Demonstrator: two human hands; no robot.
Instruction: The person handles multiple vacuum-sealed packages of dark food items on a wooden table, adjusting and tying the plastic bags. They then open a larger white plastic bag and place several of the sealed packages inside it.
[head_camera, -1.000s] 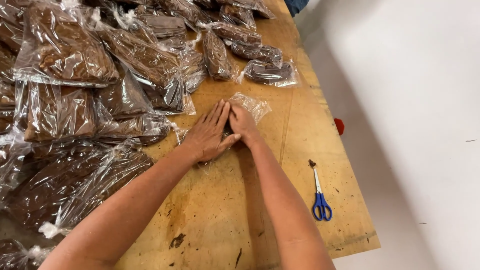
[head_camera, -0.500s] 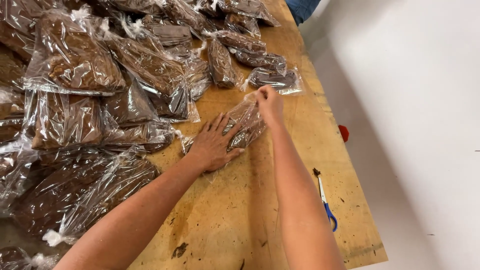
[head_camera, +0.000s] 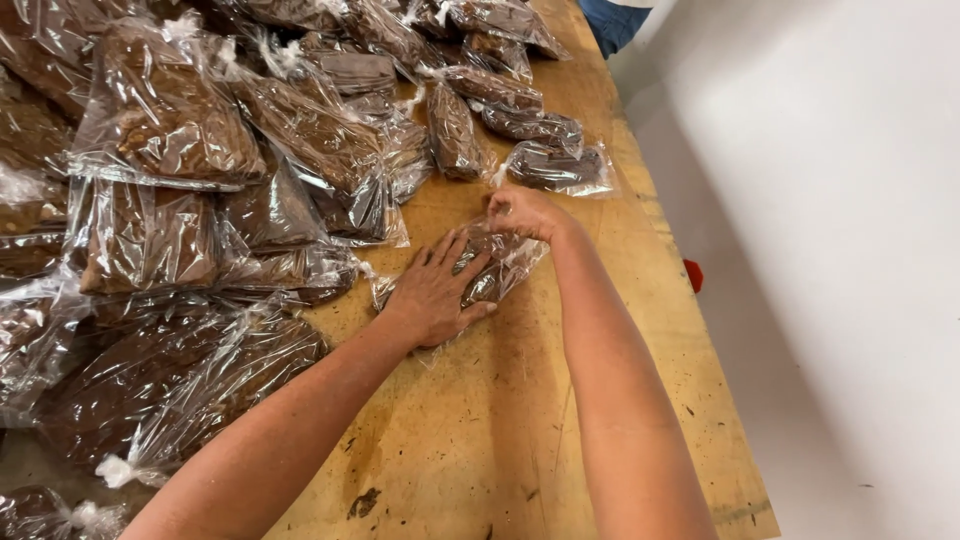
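A small clear plastic bag with brown pieces inside lies on the wooden table. My left hand lies flat on the bag's near end, fingers spread, pressing it down. My right hand pinches the bag's far end, fingers closed on the plastic. Both forearms reach in from the bottom of the view.
Many clear bags of brown pieces cover the left and back of the table, some tied at the neck. Smaller filled bags lie just beyond my right hand. The table's right edge borders a pale floor with a small red object.
My right hand slid from beside the left hand up to the bag's far end. The view shifted forward, and the blue-handled scissors at the right edge went out of sight.
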